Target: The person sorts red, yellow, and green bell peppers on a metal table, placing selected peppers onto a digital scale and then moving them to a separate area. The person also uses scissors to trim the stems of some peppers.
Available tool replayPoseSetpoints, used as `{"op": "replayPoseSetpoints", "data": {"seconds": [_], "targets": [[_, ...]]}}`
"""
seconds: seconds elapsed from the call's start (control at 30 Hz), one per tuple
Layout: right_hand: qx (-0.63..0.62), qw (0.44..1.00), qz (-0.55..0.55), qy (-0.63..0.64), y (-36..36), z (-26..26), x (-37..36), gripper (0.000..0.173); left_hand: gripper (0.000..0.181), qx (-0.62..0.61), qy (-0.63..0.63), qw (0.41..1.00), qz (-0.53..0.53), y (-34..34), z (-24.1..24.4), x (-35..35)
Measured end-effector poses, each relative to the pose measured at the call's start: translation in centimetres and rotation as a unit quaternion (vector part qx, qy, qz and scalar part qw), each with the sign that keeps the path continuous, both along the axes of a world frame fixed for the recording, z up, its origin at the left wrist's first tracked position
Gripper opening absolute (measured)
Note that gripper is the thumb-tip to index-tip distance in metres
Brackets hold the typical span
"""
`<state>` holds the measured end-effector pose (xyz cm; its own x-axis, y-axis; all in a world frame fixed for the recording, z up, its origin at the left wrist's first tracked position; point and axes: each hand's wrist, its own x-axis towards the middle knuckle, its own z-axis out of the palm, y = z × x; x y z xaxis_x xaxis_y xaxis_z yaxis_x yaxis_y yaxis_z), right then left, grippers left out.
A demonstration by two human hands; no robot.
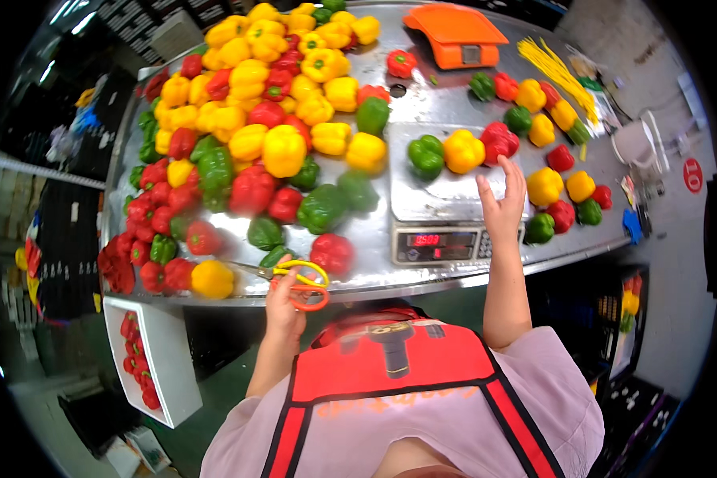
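My left hand (287, 296) holds scissors (302, 281) with one yellow and one orange handle loop, blades pointing left over the table's front edge. My right hand (503, 200) is over the right side of a digital scale (436, 206), fingers spread, fingertips just below a red bell pepper (499, 143); whether they touch it cannot be told. On the scale's plate, a green bell pepper (426, 157), a yellow bell pepper (463, 151) and the red one lie in a row. The scale's red display is lit.
A large heap of yellow, red and green peppers (248, 80) covers the metal table's left side. Grouped peppers (545, 185) lie right of the scale. Behind are an orange scale (457, 33) and yellow ties (558, 74). A white foam box (179, 364) with red peppers stands below left.
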<state>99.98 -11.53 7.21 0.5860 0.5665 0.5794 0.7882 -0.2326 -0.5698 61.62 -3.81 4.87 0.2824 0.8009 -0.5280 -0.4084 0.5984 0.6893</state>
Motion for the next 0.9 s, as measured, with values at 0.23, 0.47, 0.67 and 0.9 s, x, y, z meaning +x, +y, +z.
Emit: {"op": "replayPoseSetpoints", "data": {"seconds": [0.23, 0.47, 0.67, 0.9], "targets": [[-0.168, 0.975, 0.056, -0.133, 6.5, 0.6, -3.1, 0.082, 0.042, 0.003, 0.0, 1.0, 0.019, -0.9, 0.8, -2.1], [-0.306, 0.944, 0.029, -0.116, 9.2, 0.6, -4.0, 0.078, 0.049, -0.009, -0.035, 0.998, 0.052, -2.1, 1.0, -6.0], [-0.158, 0.955, 0.251, -0.012, 11.1, 2.4, -12.0, 0.069, 0.049, -0.017, -0.019, 0.993, 0.119, -2.3, 0.8, -10.1], [-0.182, 0.826, 0.531, 0.05, 16.1, 0.7, -26.6, 0.069, 0.04, -0.005, -0.004, 0.986, 0.168, -3.6, -0.3, -13.0]]}}
